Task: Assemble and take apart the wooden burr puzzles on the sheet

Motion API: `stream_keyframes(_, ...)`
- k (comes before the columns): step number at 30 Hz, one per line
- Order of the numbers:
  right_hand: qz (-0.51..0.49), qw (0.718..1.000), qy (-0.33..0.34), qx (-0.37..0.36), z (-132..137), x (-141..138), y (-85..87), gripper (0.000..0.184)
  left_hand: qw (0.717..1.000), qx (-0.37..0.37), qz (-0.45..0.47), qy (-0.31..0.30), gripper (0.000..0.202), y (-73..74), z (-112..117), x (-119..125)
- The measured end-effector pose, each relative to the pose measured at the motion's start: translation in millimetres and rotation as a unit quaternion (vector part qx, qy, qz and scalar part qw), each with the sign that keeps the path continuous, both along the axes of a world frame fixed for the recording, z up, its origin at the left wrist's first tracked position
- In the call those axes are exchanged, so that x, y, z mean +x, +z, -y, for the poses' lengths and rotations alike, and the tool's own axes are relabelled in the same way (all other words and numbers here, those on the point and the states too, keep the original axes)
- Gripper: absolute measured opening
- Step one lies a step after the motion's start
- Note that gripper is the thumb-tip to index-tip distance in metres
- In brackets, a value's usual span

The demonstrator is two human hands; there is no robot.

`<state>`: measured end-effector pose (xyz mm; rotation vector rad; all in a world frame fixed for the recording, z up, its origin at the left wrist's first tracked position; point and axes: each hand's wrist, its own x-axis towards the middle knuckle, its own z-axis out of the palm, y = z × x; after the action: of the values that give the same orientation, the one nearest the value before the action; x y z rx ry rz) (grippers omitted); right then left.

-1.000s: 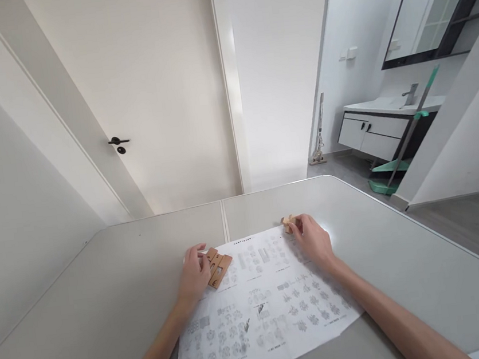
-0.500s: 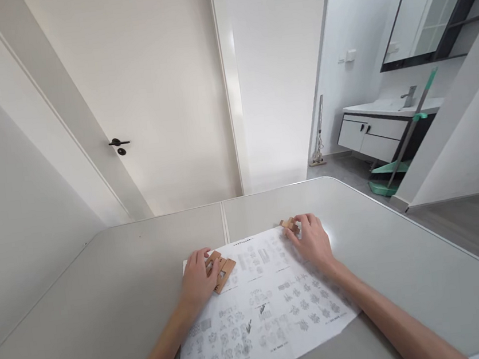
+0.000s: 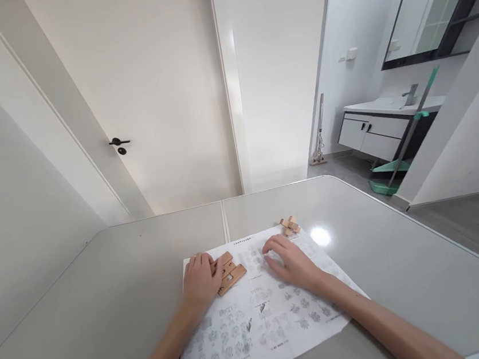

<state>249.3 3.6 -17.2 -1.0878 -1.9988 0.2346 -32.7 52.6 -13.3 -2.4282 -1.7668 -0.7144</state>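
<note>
Grey table (image 3: pixel 105 287) in a white room, shut door behind it, washroom with a sink (image 3: pixel 387 106) off to the right. Flat wood pieces (image 3: pixel 233 272) lie on the printed sheet (image 3: pixel 282 330), in its far-left part. My left hand (image 3: pixel 199 279) is on their left end, fingers curled over the edge and pinning them to the paper. I can't tell if the thumb is underneath. My right hand (image 3: pixel 289 260) is just right of the pieces, not touching them, palm down on the sheet, fingers loosely spread, holding nothing. A small wood knot (image 3: pixel 290 225) sits alone at the sheet's far edge, beyond the right hand. I judge it best to keep the left pressing straight down so pieces and paper don't slide, and keep the right wrist low so the diagrams stay readable.
</note>
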Motion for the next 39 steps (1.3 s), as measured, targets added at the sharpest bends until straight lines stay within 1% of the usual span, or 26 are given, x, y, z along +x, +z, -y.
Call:
stream_keyframes(2, 0.023, 0.998, 0.053, -0.015, 5, -6, 2.2, 0.012, 1.000, 0.003, -0.013, -0.014, 0.029, -1.0, 2, 4)
stream_keyframes(5, 0.042, 0.994, 0.088, -0.048, 11, -12, 4.8, 0.017, 0.999, 0.006, -0.022, -0.047, 0.031, -2.4, 7, 12)
stream_keyframes(8, 0.052, 0.991, 0.100, -0.071, 14, -16, 3.7, 0.022, 0.996, 0.000, -0.017, -0.083, 0.032, -3.2, 13, 20)
stream_keyframes(12, 0.043, 0.990, 0.108, -0.085, 14, -18, -2.1, 0.031, 0.993, -0.013, 0.008, -0.117, 0.031, -2.9, 21, 29)
stream_keyframes(18, 0.022, 0.985, 0.112, -0.126, 13, -18, -6.7, 0.024, 0.984, -0.059, 0.071, -0.150, 0.034, 2.5, 25, 32)
stream_keyframes(23, 0.015, 0.980, 0.123, -0.156, 13, -20, -2.8, 0.022, 0.978, -0.091, 0.118, -0.145, 0.036, 4.4, 23, 29)
stream_keyframes(27, 0.012, 0.976, 0.126, -0.179, 15, -22, 1.6, 0.025, 0.973, -0.114, 0.151, -0.130, 0.038, 4.8, 21, 27)
stream_keyframes(32, 0.017, 0.976, 0.128, -0.178, 15, -21, 2.3, 0.026, 0.963, -0.147, 0.185, -0.129, 0.042, 8.0, 21, 26)
stream_keyframes(39, 0.028, 0.976, 0.132, -0.168, 14, -20, 1.7, 0.026, 0.956, -0.159, 0.213, -0.126, 0.043, 13.2, 24, 27)
